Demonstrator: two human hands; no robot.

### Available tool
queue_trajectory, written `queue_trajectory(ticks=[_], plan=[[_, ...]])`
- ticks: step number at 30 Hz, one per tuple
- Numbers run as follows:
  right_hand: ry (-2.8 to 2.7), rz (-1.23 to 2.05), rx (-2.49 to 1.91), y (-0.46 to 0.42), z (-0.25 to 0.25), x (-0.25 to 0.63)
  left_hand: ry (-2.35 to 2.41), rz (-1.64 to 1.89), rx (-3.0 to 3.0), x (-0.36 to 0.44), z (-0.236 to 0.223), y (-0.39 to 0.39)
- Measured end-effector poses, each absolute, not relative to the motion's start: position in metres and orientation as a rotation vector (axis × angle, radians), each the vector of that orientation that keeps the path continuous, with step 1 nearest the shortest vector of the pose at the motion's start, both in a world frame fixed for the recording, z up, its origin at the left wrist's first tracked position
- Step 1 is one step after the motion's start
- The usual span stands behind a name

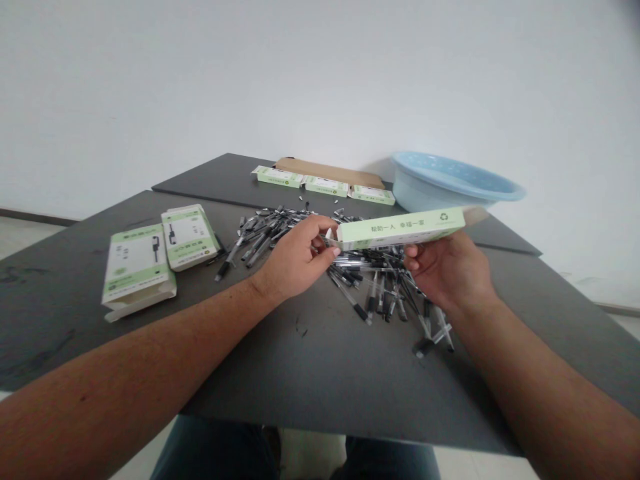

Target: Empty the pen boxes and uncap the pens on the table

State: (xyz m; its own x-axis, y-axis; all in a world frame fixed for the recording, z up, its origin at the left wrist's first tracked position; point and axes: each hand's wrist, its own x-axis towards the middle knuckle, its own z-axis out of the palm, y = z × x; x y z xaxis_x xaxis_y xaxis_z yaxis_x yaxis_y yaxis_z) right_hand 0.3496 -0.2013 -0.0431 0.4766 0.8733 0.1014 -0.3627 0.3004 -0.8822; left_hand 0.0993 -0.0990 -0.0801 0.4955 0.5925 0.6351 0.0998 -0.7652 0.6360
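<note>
Head view: green-white box [400,228] held above pen pile [350,259]. Left hand [300,257] pinches box's flapped end, thumb against fingers; right hand [453,270] cups other end, fingers curled beneath. Step looks like handling end flaps; next move calls for steady right-hand support, careful left fingertips.
</note>
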Motion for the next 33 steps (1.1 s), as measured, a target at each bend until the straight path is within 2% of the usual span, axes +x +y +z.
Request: queue_trajectory(ticks=[16,25,33], plan=[[-0.605,0.919,-0.928,-0.201,-0.046,0.354,0.522,1.319,2.330,0.099,-0.077,-0.100],[-0.798,0.886,-0.934,-0.204,-0.046,0.348,0.558,1.230,1.866,0.104,-0.089,-0.085],[-0.796,0.830,-1.033,-0.203,-0.051,0.345,0.508,1.199,1.773,0.106,-0.085,-0.085]])
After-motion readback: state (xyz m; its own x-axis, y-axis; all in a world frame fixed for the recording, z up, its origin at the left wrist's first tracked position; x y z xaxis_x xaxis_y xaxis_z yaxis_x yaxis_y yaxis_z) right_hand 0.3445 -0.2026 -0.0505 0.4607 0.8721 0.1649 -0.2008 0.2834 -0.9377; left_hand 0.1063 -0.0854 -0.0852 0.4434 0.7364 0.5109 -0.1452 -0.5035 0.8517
